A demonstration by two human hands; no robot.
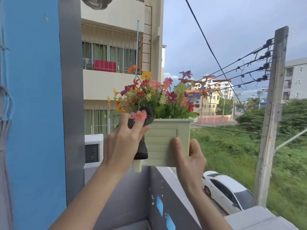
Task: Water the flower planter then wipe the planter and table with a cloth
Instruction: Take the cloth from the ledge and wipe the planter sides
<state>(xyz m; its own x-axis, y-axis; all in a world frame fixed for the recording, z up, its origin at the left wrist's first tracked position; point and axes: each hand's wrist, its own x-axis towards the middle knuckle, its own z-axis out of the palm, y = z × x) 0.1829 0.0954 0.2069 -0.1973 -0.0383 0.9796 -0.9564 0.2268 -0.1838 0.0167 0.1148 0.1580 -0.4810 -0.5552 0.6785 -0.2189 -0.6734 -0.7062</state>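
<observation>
Beyond a grey balcony wall (pixel 136 196) stood one white car (pixel 227 191) and one pole (pixel 272 113). One pale green, ribbed planter (pixel 164 143) was held aloft above that wall, upright, its longer side running left to right, its many-coloured flowers (pixel 157 95) pointing skyward. The left hand (pixel 123 140), fingers spread, pressed one dark cloth (pixel 142 150) to its upper left corner. The right hand (pixel 191 156) gripped its lower right corner, thumb in front.

The planter (pixel 164 141) is held up between the hands, left hand (pixel 123 143) and right hand (pixel 191 156), above the grey balcony wall (pixel 132 193); water droplets (pixel 152 199) are seen on the wall's face.
</observation>
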